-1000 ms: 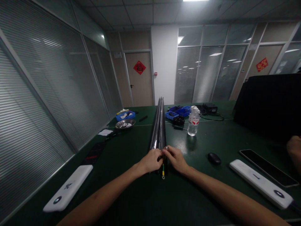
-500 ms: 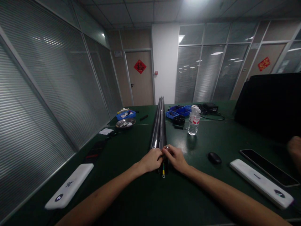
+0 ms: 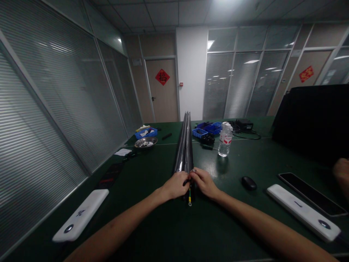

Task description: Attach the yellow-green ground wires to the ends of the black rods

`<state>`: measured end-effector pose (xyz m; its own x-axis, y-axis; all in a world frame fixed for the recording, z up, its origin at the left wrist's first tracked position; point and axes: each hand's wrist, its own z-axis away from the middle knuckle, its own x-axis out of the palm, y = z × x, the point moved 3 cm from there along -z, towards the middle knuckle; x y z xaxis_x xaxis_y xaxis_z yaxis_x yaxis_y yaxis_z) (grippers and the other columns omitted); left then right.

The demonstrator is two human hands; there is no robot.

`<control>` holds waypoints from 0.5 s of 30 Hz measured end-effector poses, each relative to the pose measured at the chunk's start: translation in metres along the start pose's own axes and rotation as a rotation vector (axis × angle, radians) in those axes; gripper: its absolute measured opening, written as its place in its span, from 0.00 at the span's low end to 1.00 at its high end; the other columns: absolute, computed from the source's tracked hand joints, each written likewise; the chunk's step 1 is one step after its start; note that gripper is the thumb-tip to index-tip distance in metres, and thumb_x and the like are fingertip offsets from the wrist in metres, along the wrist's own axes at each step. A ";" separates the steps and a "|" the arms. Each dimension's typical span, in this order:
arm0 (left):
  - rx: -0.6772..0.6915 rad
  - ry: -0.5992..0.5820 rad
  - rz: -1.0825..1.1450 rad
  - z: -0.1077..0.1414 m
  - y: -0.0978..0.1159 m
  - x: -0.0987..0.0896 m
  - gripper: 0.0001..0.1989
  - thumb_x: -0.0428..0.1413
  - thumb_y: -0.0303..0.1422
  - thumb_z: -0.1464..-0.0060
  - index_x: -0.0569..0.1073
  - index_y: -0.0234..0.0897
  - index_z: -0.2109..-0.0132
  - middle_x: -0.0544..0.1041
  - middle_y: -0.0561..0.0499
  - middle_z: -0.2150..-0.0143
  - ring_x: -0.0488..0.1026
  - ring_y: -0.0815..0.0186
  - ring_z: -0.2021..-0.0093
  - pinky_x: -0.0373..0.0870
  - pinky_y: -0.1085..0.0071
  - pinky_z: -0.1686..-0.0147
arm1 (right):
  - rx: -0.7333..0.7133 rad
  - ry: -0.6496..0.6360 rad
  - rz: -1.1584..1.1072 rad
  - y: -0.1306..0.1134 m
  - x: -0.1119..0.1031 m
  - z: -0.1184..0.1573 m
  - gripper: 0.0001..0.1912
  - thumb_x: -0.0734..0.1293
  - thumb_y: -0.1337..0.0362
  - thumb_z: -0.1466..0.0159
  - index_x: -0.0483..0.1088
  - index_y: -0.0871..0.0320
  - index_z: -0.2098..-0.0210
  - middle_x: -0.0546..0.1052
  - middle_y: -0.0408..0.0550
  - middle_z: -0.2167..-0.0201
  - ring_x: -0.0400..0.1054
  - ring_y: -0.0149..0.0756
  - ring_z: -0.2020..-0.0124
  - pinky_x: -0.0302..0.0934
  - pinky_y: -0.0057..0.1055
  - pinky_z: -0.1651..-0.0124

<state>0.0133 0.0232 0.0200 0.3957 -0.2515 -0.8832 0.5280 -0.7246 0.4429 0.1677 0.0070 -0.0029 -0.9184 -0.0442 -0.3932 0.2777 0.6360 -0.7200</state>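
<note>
A long dark channel-shaped bar (image 3: 180,154), glossy along its sides, runs away from me across the green table. Both of my hands meet at its near end. My left hand (image 3: 177,185) is closed, knuckles up; a bit of something black shows by its thumb, but what the fingers grip is hidden. The thumb and fingers of my right hand (image 3: 203,182) are pinched together beside it, with a small shiny spot at the fingertips too small to name. Below them, a green-and-yellow wire with a ring terminal (image 3: 190,202) sticks out towards me.
A water bottle (image 3: 224,142), black mouse (image 3: 249,183), phone (image 3: 312,193) and white power bank (image 3: 302,211) lie right; another person's hand (image 3: 342,173) is at the edge. Left are a white power bank (image 3: 81,216), metal dish (image 3: 145,143) and blue tray (image 3: 146,133). Blue bins (image 3: 200,133) stand behind.
My right hand has shifted very slightly right, and the ring terminal has moved a touch. My left hand stays closed at the bar's near end.
</note>
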 end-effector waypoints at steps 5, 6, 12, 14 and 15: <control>0.022 0.000 -0.020 -0.002 -0.002 0.002 0.08 0.51 0.27 0.39 0.76 0.33 0.59 0.77 0.45 0.57 0.74 0.62 0.57 0.69 0.68 0.52 | 0.022 0.086 0.109 0.001 0.001 0.002 0.18 0.58 0.57 0.27 0.69 0.59 0.70 0.69 0.42 0.74 0.63 0.31 0.73 0.56 0.28 0.68; 0.022 -0.001 -0.023 -0.002 -0.002 0.003 0.08 0.51 0.27 0.39 0.76 0.33 0.59 0.77 0.45 0.57 0.74 0.62 0.56 0.69 0.68 0.51 | 0.017 0.100 0.126 0.001 0.002 0.002 0.18 0.59 0.57 0.27 0.68 0.59 0.71 0.68 0.42 0.75 0.62 0.31 0.74 0.55 0.28 0.68; 0.019 -0.010 0.000 -0.002 -0.002 0.002 0.09 0.51 0.26 0.39 0.75 0.34 0.57 0.77 0.45 0.54 0.74 0.62 0.54 0.68 0.67 0.49 | -0.043 0.118 0.163 -0.005 0.003 0.006 0.16 0.59 0.61 0.28 0.66 0.58 0.71 0.68 0.43 0.75 0.62 0.31 0.73 0.55 0.29 0.68; 0.026 -0.001 0.009 -0.001 -0.002 0.002 0.08 0.51 0.26 0.40 0.75 0.34 0.57 0.77 0.45 0.55 0.74 0.62 0.55 0.68 0.68 0.49 | -0.059 0.095 0.138 -0.005 0.003 0.005 0.15 0.58 0.61 0.27 0.67 0.58 0.70 0.68 0.43 0.74 0.63 0.32 0.72 0.56 0.29 0.66; 0.026 0.003 0.012 -0.001 -0.002 0.002 0.08 0.52 0.26 0.40 0.75 0.34 0.57 0.77 0.46 0.55 0.74 0.62 0.55 0.68 0.68 0.50 | -0.061 0.078 0.115 -0.004 0.002 0.005 0.16 0.58 0.61 0.27 0.68 0.58 0.69 0.69 0.44 0.73 0.64 0.32 0.71 0.57 0.28 0.65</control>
<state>0.0136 0.0253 0.0176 0.4045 -0.2583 -0.8773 0.5031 -0.7382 0.4494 0.1660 0.0007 -0.0036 -0.9015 0.0899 -0.4234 0.3665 0.6789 -0.6362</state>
